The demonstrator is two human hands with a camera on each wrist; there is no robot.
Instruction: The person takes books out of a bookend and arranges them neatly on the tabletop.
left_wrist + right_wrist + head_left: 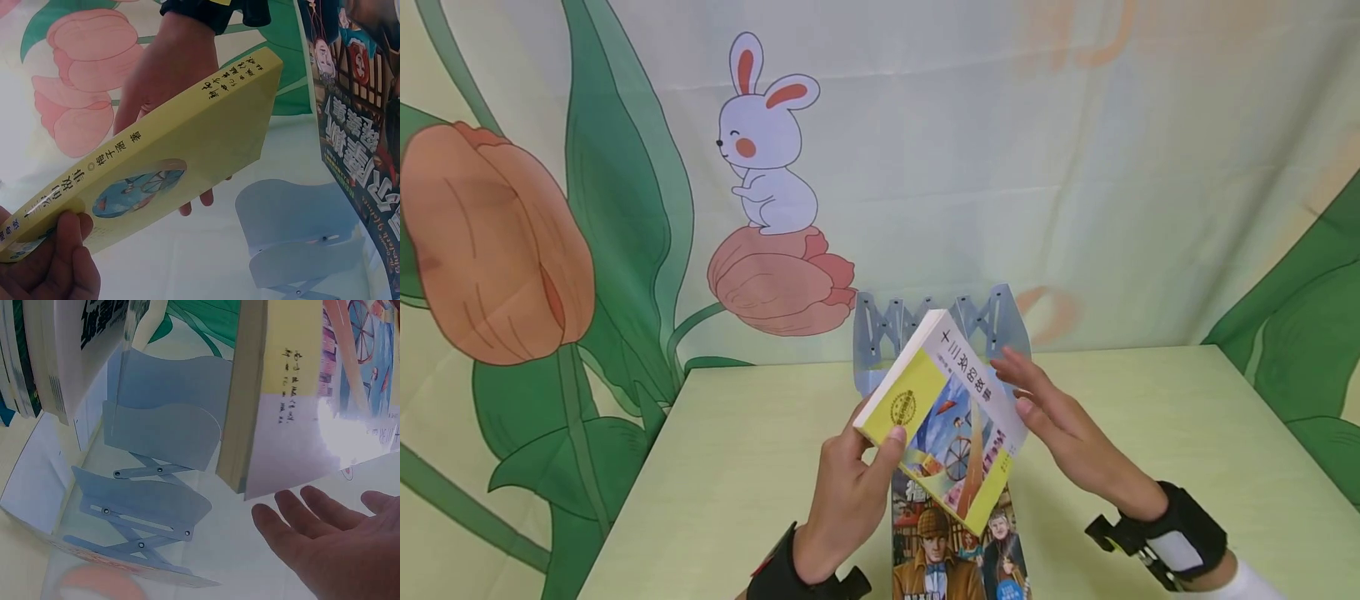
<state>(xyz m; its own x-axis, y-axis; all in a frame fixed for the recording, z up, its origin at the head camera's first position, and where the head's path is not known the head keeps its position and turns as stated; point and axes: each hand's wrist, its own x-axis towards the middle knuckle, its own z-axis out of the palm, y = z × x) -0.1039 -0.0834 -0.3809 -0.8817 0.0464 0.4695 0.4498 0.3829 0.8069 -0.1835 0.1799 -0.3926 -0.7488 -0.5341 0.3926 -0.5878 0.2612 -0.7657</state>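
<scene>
My left hand (850, 492) grips a yellow-and-white paperback book (958, 425) by its lower left side, thumb on the front cover. The book is raised and tilted, with a cartoon picture on its cover. In the left wrist view its yellow spine (144, 137) shows, and my left fingers (69, 256) pinch one end. My right hand (1063, 433) is open, fingers spread, right beside the book's upper right edge. Behind the book stands a blue-grey folding bookend (868, 342), partly covered by it; its zigzag linkage and curved plates show in the right wrist view.
Below the raised book is a dark book (936, 554) with a detective in a cap on its cover. Several upright books (44, 356) stand at the bookend's near side in the right wrist view. The pale table (722, 467) ends at a printed cloth backdrop (925, 167).
</scene>
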